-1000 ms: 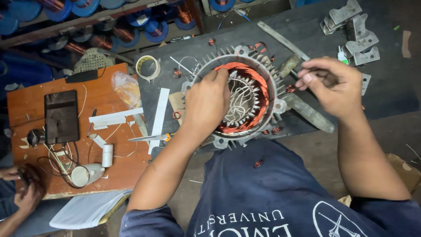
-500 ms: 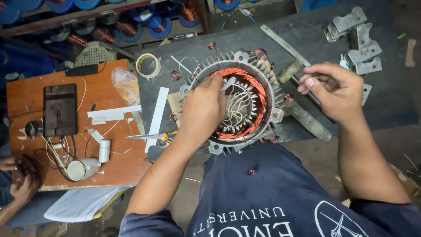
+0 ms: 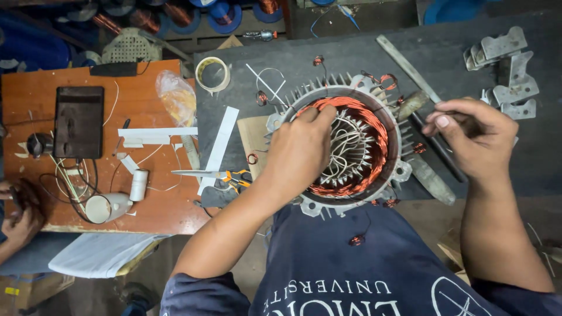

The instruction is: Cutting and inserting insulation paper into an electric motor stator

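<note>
Left hand (image 3: pixel 298 153) now farther over copper windings (image 3: pixel 374 126), fingertips at rim.
</note>
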